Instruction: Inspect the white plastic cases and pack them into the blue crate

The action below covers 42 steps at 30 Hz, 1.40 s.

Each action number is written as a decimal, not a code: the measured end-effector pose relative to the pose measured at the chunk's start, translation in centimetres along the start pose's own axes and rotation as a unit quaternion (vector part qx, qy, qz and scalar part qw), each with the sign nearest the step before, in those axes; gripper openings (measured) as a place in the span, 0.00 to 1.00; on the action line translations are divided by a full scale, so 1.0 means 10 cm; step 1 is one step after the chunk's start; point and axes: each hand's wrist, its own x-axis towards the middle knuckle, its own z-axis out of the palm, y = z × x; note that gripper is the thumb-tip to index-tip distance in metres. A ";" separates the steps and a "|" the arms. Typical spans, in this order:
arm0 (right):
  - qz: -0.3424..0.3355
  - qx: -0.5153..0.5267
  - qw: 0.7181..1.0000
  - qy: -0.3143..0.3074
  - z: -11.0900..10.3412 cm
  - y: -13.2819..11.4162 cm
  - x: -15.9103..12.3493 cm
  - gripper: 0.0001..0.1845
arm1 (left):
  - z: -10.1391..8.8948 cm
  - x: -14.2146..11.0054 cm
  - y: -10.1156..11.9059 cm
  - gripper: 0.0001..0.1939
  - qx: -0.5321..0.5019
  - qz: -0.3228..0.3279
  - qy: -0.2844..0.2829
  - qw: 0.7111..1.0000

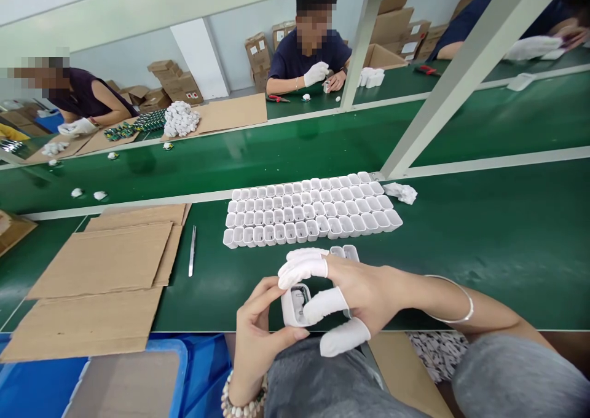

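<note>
Both my hands hold one small white plastic housing (295, 305) above my lap at the table's near edge. My left hand (258, 329) curls round its left side, thumb and fingers closed on it. My right hand (343, 295), with white finger cots on several fingers, pinches it from the right; a silver bangle sits on that wrist. Just beyond my hands two loose white housings (345, 252) lie on the green table. Farther out stands a block of several rows of the same white housings (308, 212), open ends up.
Metal tweezers (192, 250) lie left of the block, beside flat cardboard sheets (106, 270). A crumpled white glove (401, 192) lies at the block's right end. A blue bin (92, 375) sits below left. Across the green conveyor (295, 147), other people work among cardboard boxes. A slanted metal post (461, 74) rises right.
</note>
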 end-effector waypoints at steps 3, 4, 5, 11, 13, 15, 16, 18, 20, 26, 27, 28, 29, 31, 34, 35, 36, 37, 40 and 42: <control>-0.001 -0.024 1.000 -0.013 -0.02 -0.01 0.00 0.22 | 0.00 0.00 -0.01 0.26 0.016 0.015 -0.003 1.000; -0.004 -0.035 0.999 -0.019 -0.03 -0.03 0.00 0.22 | 0.00 0.00 -0.02 0.26 0.028 0.023 -0.003 0.999; -0.004 -0.048 0.998 -0.027 -0.04 -0.04 0.00 0.22 | -0.01 0.00 -0.02 0.26 0.045 0.039 -0.001 0.998; 0.027 -0.136 0.986 -0.091 -0.08 -0.15 -0.01 0.24 | -0.01 0.01 0.03 0.31 0.252 0.232 0.075 0.936; 0.021 -0.135 0.988 -0.067 -0.09 -0.17 -0.01 0.21 | -0.01 0.01 0.06 0.32 0.314 0.280 0.102 0.901; 0.015 -0.118 0.993 -0.014 -0.09 -0.17 -0.01 0.17 | 0.00 0.00 0.07 0.33 0.346 0.317 0.126 0.874; 0.015 -0.110 0.994 0.012 -0.09 -0.17 -0.01 0.15 | 0.01 0.00 0.07 0.34 0.354 0.331 0.136 0.864; 0.021 -0.103 0.994 0.040 -0.09 -0.16 -0.02 0.14 | 0.01 -0.01 0.07 0.34 0.364 0.345 0.146 0.853; 0.027 -0.105 0.994 0.033 -0.08 -0.15 -0.04 0.14 | 0.02 -0.02 0.07 0.34 0.369 0.348 0.144 0.849; 0.021 -0.104 0.994 0.021 -0.01 -0.11 -0.05 0.12 | 0.01 -0.02 0.08 0.34 0.402 0.346 0.145 0.835; 0.022 -0.102 0.994 0.020 -0.01 -0.10 -0.05 0.12 | 0.02 -0.01 0.08 0.34 0.409 0.347 0.147 0.831; 0.024 -0.099 0.995 0.020 0.00 -0.10 -0.05 0.13 | 0.02 -0.01 0.08 0.33 0.414 0.349 0.150 0.827; 0.029 -0.094 0.995 0.020 0.00 -0.10 -0.05 0.13 | 0.02 0.00 0.08 0.33 0.418 0.350 0.154 0.824; 0.041 -0.083 0.996 0.021 0.00 -0.10 -0.05 0.15 | 0.03 0.01 0.07 0.32 0.423 0.352 0.162 0.819; 0.066 -0.056 0.996 0.018 -0.01 -0.11 -0.05 0.16 | 0.05 0.03 0.04 0.33 0.423 0.350 0.164 0.819; 0.075 -0.046 0.996 0.014 -0.01 -0.12 -0.05 0.17 | 0.05 0.03 0.04 0.33 0.423 0.349 0.164 0.820; 0.084 -0.037 0.996 0.011 -0.01 -0.12 -0.05 0.17 | 0.06 0.03 0.03 0.33 0.422 0.346 0.164 0.822; 0.093 -0.027 0.995 0.009 -0.01 -0.13 -0.05 0.18 | 0.06 0.03 0.02 0.33 0.421 0.343 0.163 0.824; 0.124 0.025 0.992 0.018 -0.01 -0.15 -0.06 0.20 | 0.06 0.03 0.01 0.33 0.416 0.334 0.158 0.831; 0.162 0.087 0.982 0.028 0.00 -0.16 -0.07 0.18 | 0.05 0.03 0.01 0.34 0.408 0.329 0.159 0.837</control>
